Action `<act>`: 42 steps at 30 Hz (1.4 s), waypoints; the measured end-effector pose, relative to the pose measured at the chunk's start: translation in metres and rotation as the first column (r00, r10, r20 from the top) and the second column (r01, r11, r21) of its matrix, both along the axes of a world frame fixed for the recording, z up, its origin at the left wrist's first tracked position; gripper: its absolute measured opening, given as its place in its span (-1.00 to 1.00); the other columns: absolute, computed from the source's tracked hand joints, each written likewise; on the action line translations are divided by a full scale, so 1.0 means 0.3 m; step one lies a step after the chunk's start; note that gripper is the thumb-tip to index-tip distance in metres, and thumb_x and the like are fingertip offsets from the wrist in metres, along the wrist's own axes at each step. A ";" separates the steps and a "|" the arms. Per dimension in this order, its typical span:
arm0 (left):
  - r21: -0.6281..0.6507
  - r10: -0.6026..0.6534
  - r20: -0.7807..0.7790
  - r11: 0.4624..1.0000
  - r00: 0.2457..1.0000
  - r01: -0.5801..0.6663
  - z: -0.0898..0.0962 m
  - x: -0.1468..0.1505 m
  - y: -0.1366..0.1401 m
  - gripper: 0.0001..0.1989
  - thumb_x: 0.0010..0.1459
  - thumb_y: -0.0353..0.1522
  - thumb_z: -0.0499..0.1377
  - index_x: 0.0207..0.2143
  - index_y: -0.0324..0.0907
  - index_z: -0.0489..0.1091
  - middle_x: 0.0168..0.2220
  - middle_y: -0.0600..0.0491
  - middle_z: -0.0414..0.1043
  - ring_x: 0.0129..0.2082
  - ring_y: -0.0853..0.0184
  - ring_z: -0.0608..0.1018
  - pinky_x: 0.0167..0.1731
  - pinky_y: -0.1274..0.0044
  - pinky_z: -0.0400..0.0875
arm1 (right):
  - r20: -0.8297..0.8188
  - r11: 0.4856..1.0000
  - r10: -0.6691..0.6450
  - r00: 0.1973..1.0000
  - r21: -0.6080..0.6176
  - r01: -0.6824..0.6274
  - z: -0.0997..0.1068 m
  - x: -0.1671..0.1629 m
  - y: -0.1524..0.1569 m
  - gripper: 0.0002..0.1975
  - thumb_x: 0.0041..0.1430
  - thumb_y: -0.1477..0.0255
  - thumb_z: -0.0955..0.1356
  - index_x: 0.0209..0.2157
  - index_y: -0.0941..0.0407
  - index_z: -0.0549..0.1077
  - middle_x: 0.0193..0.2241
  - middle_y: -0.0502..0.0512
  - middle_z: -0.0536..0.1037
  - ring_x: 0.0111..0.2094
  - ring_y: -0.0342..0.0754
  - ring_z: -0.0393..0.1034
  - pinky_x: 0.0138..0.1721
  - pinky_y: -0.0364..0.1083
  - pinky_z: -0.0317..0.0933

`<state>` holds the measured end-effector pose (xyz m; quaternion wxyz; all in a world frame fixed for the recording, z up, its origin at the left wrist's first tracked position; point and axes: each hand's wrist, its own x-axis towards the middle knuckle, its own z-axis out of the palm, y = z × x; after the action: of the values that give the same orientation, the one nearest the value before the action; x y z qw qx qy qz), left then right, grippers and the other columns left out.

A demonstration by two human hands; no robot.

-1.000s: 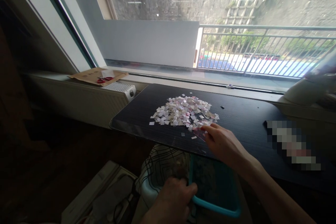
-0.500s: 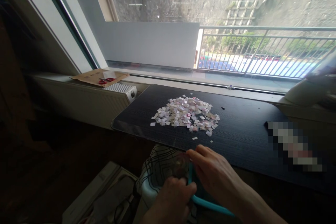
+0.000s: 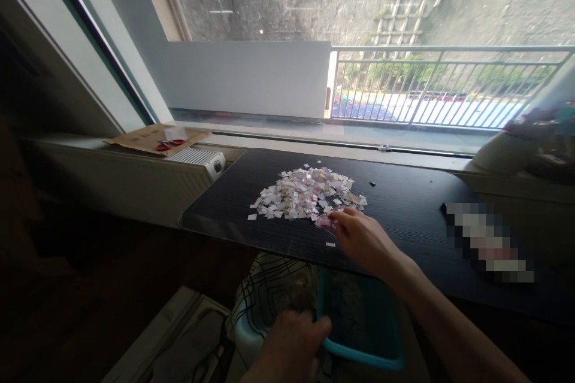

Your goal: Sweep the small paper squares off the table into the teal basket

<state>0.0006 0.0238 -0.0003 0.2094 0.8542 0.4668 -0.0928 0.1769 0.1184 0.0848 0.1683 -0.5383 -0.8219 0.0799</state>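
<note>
At the far left, red-handled scissors (image 3: 169,145) are lying on brown paper (image 3: 128,139) above the radiator (image 3: 135,176). Below the table (image 3: 404,191), a dark-lined cloth (image 3: 254,287) is hanging beside your left hand (image 3: 294,338). You are grasping the near-left part of the teal container (image 3: 359,356) at its rim with that hand. Above it, the paper pieces (image 3: 305,188) are lying heaped on the black tabletop, a few sitting loose around the heap. The container is sitting below the table's near edge. Your right hand (image 3: 362,236) is reaching over that edge, its fingertips meeting a pinkish piece at the heap's near side; whether you are pinching it, I cannot tell. Farther right, a blurred-out object (image 3: 489,245) is lying on the table.
</note>
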 end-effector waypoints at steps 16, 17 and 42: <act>0.057 0.015 0.060 0.998 0.998 -0.018 -0.008 -0.008 -0.004 -0.73 -0.09 -0.47 0.12 -0.27 -0.08 0.36 -0.31 0.02 0.47 -0.32 0.12 0.53 -0.37 0.43 0.39 | -0.017 0.998 -0.053 0.998 -0.036 0.052 -0.009 0.060 -0.006 -0.67 0.22 0.50 0.16 -0.09 0.16 0.46 -0.27 0.14 0.49 -0.31 -0.09 0.38 -0.32 -0.17 0.12; 0.061 0.011 0.069 0.998 0.998 -0.015 -0.008 -0.010 -0.003 -0.74 -0.09 -0.48 0.12 -0.28 -0.08 0.36 -0.31 0.03 0.47 -0.32 0.12 0.53 -0.37 0.43 0.39 | -0.014 0.997 -0.068 0.998 -0.030 0.067 -0.009 0.064 -0.006 -0.67 0.22 0.49 0.16 -0.09 0.16 0.46 -0.27 0.14 0.49 -0.32 -0.09 0.38 -0.33 -0.16 0.12; 0.053 0.001 0.058 0.999 0.998 -0.004 -0.018 -0.006 -0.008 -0.70 -0.12 -0.50 0.09 -0.27 -0.08 0.34 -0.32 0.02 0.45 -0.31 0.12 0.51 -0.34 0.40 0.38 | 0.020 0.998 -0.002 1.000 -0.067 0.004 0.020 0.072 -0.044 -0.68 0.23 0.47 0.17 -0.11 0.09 0.47 -0.33 0.08 0.48 -0.36 -0.11 0.37 -0.37 -0.18 0.08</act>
<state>-0.0013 0.0213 -0.0059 0.2003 0.8613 0.4637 -0.0553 0.1985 0.1052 0.0908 0.1420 -0.5456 -0.8197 0.1016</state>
